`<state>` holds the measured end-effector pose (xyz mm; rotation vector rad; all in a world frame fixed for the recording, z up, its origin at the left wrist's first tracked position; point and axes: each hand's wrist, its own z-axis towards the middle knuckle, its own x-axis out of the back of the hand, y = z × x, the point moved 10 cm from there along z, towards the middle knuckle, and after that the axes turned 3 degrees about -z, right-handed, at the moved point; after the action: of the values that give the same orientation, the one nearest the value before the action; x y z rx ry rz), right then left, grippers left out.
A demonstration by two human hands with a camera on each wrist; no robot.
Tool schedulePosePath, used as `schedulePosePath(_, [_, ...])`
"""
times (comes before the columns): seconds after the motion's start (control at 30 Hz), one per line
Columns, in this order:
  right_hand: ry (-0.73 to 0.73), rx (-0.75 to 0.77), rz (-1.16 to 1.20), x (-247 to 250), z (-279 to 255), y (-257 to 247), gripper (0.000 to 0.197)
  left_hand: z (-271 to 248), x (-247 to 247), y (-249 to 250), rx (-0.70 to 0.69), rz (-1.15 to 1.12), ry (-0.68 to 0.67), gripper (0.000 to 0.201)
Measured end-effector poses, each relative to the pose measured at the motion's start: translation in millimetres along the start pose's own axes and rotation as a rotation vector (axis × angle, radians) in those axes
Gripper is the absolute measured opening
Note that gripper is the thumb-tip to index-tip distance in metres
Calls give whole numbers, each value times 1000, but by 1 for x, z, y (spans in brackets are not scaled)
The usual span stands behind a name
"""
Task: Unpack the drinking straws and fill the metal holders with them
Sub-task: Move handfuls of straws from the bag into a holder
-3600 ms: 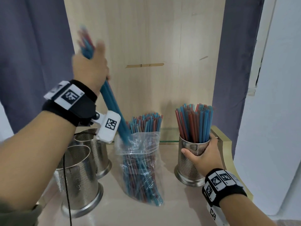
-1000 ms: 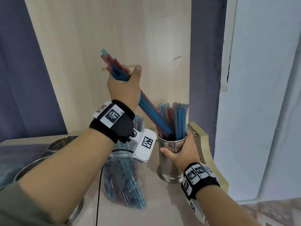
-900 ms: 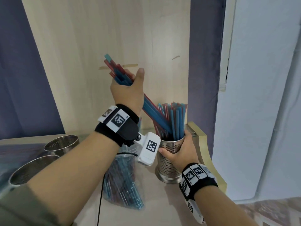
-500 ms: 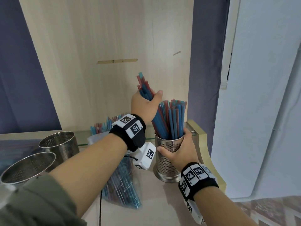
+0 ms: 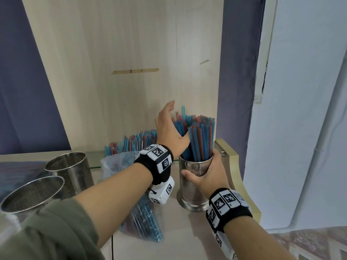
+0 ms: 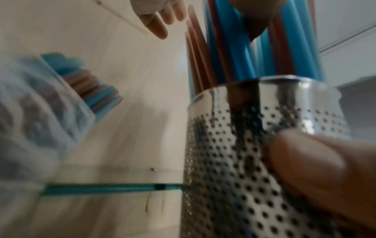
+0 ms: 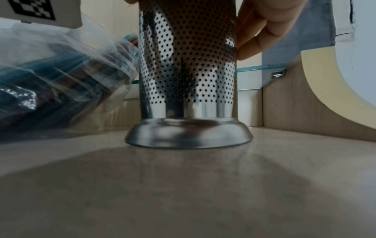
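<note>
A perforated metal holder (image 5: 189,186) stands at the right of the shelf, packed with blue and red straws (image 5: 200,139). My right hand (image 5: 203,172) grips its upper wall; the right wrist view shows my fingers (image 7: 260,32) wrapped behind the holder (image 7: 187,64). My left hand (image 5: 169,126) is open against the left side of the straws, fingers straight up, holding nothing. In the left wrist view my fingertips (image 6: 158,24) are spread beside the straws (image 6: 230,53) above the holder (image 6: 254,145). A clear plastic bag (image 5: 120,166) with more straws (image 5: 131,145) leans left of the holder.
Two empty perforated holders (image 5: 73,171) (image 5: 32,194) stand at the left. A wooden back panel (image 5: 131,53) closes the shelf behind. A curved yellow side edge (image 5: 242,181) bounds it on the right, and a glass ledge (image 7: 262,67) runs along the back.
My left hand brought the straw bundle down into the right holder and let go, its fingers now spread. My right hand stayed on the holder.
</note>
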<state>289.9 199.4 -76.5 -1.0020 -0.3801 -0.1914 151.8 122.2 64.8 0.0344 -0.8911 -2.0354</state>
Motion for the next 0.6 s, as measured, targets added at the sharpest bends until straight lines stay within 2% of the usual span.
schedulePosePath(0.07, [3, -3, 4, 0, 0, 0, 114, 4, 2, 6, -76, 26, -51, 87])
schedulePosePath(0.13, [9, 2, 11, 1, -1, -1, 111, 8, 3, 13, -133, 69, -111, 73])
schedulePosePath(0.2, [13, 1, 15, 3, -1, -1, 111, 8, 10, 13, -130, 56, -126, 62])
schedulePosePath(0.37, [3, -4, 21, 3, -1, -2, 108, -5, 67, 1, -42, 62, 11, 43])
schedulePosePath(0.47, [-1, 1, 15, 4, -1, -4, 111, -18, 105, -29, 139, 239, 97, 43])
schedulePosePath(0.6, [-2, -10, 20, 4, -1, -3, 114, -52, 131, -84, 538, 488, 51, 72])
